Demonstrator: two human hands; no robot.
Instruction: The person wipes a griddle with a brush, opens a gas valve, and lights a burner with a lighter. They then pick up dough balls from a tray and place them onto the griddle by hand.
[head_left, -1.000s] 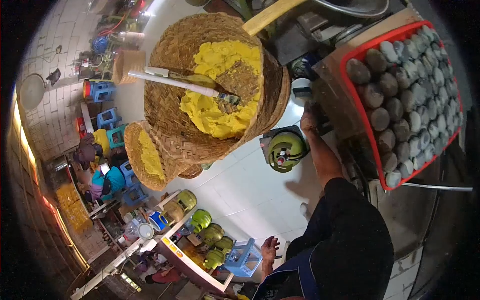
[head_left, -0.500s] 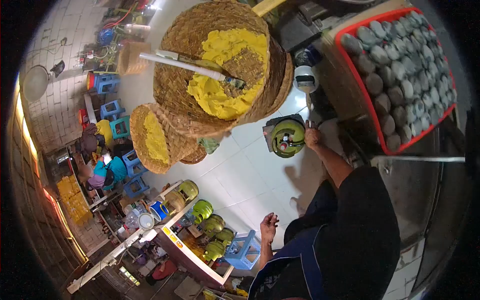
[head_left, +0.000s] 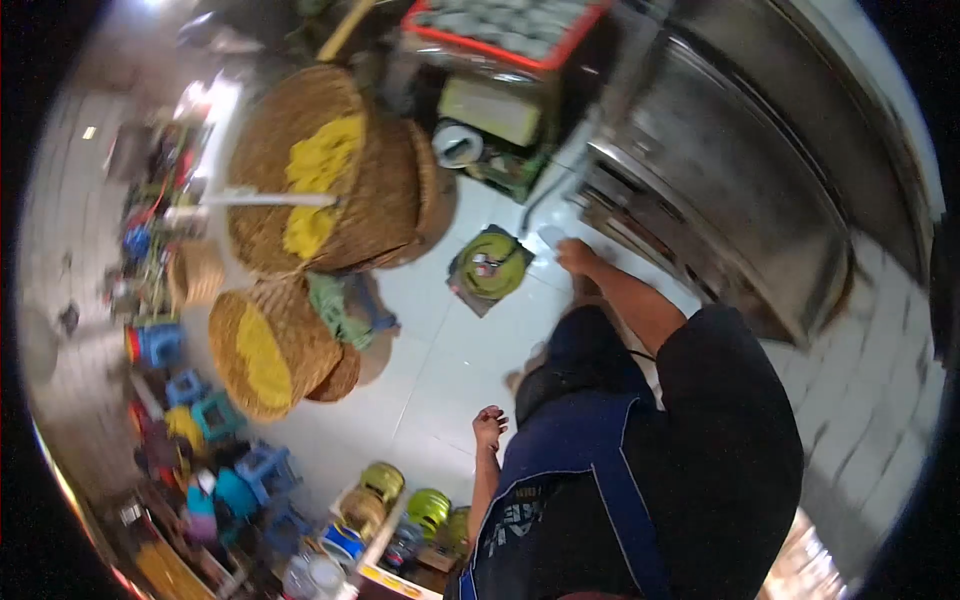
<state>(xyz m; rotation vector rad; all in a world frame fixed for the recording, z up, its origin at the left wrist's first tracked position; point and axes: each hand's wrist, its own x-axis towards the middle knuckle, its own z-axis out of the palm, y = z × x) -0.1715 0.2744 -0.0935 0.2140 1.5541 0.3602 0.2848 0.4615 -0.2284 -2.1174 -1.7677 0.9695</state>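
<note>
My right hand (head_left: 576, 257) reaches forward over the floor, fingers closed round something pale and blurred that I cannot make out. A green gas cylinder (head_left: 491, 266) stands on a dark mat just left of it. My left hand (head_left: 490, 426) hangs low in front of my body, empty, its fingers loosely curled and apart. Yellow dough-like stuff (head_left: 322, 170) lies in a big woven basket (head_left: 385, 190), with a white-handled tool (head_left: 262, 199) across it. A smaller basket (head_left: 318, 345) also holds a yellow mass (head_left: 262, 360). Beside the big basket is a white container (head_left: 458, 146).
A red-rimmed tray (head_left: 480, 57) of round greyish items is at the top. The metal cabinet (head_left: 700, 180) stands to the right. More gas cylinders (head_left: 428, 508) are at the lower left, and a person in teal (head_left: 235, 493) is near blue stools (head_left: 265, 472).
The view has swung toward the right, so baskets and tray now lie farther left and up. The brush-like tool seen at my right hand is no longer distinct. My left hand remains low.
</note>
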